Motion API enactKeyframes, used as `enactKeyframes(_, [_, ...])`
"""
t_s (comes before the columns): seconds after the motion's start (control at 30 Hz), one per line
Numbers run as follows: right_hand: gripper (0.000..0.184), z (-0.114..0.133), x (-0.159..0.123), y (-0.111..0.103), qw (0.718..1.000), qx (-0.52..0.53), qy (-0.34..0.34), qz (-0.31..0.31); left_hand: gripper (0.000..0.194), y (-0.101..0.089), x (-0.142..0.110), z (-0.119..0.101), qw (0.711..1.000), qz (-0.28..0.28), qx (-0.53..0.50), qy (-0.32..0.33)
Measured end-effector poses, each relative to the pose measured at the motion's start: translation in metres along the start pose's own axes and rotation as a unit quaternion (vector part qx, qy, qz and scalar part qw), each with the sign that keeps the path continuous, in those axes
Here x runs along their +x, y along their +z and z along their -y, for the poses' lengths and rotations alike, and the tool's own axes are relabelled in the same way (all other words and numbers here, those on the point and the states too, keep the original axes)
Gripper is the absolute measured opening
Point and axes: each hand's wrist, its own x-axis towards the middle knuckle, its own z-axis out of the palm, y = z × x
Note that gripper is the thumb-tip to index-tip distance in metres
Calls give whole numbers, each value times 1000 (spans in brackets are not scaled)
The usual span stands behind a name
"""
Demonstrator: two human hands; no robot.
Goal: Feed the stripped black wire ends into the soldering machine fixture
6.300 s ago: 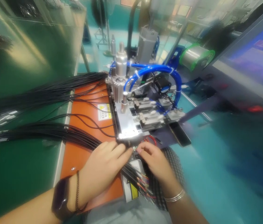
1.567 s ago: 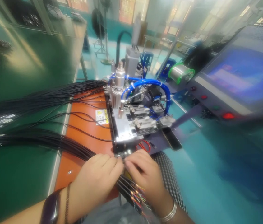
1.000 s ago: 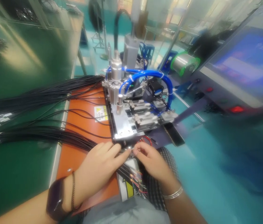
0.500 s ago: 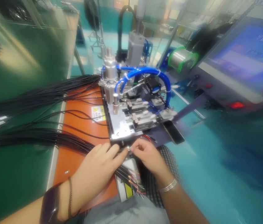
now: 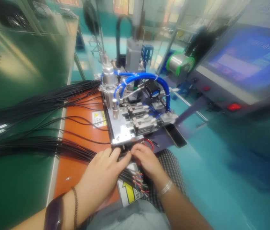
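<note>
My left hand (image 5: 107,166) reaches over the orange bench, its fingers closed at the front edge of the silver machine plate (image 5: 123,127). My right hand (image 5: 146,158) is closed in a pinch close by, thumb and forefinger touching or nearly touching my left fingertips. Whatever lies between the fingertips is too small and hidden to name. Beneath my left hand runs a bundle of black cables (image 5: 77,148); its stripped ends with thin coloured wires (image 5: 141,182) come out below my hands. A short red wire (image 5: 150,142) curves behind my right hand.
Blue air hoses (image 5: 146,76) arch over the machine's clamps. A phone (image 5: 176,135) lies at its right side. Behind stands a green-rimmed solder wire spool (image 5: 179,63); a control screen (image 5: 250,64) with a red lit button is at right. More black cables (image 5: 41,95) cross the orange bench (image 5: 77,179).
My view has shifted slightly, so the machine and screen sit a little further left. Both hands stay together at the plate's front edge; the right fingertips have come closer to the left.
</note>
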Motion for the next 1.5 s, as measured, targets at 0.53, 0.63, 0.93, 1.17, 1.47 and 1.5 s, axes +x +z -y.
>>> enactKeyframes(0.53, [10,7,-3,-2,990,-125,-49,-43,32,-4,-15,-3,1000,3,13,-23])
enactKeyframes(0.63, [12,6,-5,-2,991,-118,-42,-55,43,-1,-21,-9,998,-18,53,-16])
enactKeyframes(0.93, [33,20,-53,-23,858,-308,-372,175,36,-1,-21,-1,999,-49,16,-4])
enactKeyframes(1.17, [30,21,-53,-16,872,-239,-394,166,30,-1,-19,7,998,-62,-2,3])
enactKeyframes(1.47, [25,18,-38,-6,900,-226,-364,75,31,4,-10,32,987,-155,18,38])
enactKeyframes(1.5, [25,17,-37,-6,905,-218,-359,65,30,3,-11,32,980,-188,17,58])
